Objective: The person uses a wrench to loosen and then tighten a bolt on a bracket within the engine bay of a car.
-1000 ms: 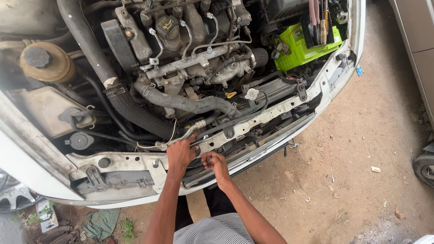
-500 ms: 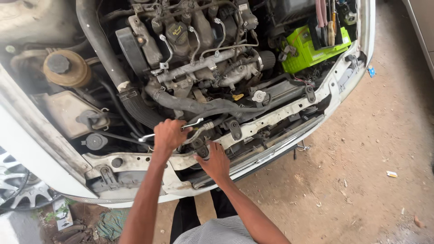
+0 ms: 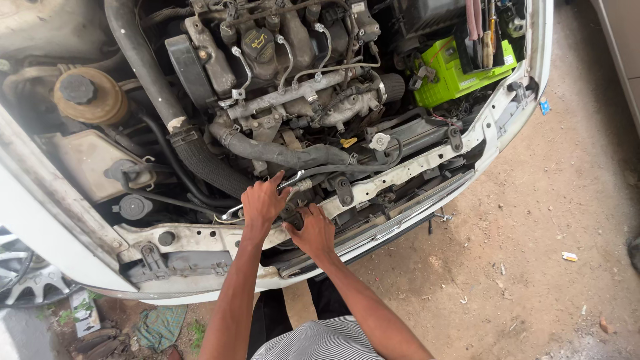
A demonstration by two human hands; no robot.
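While the bonnet stands open, the left hand (image 3: 262, 202) is curled tight around a spanner (image 3: 235, 212) at the near crossmember (image 3: 400, 175); the right hand (image 3: 313, 232), fingers bent, presses a dark fitting (image 3: 293, 217) just beside it.

Outdoor car repair yard, informal. Open engine bay (image 3: 287, 87) with front bumper off, bright green battery (image 3: 453, 77) exposed, car parked on bare dirt ground (image 3: 533, 267). Second vehicle's wheel (image 3: 23, 280) at the left edge, litter around.

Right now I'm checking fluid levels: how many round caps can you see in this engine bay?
4: brown reservoir cap far left, black cap lower left, oil filler cap atop engine, small white cap near center. Others may be hidden.
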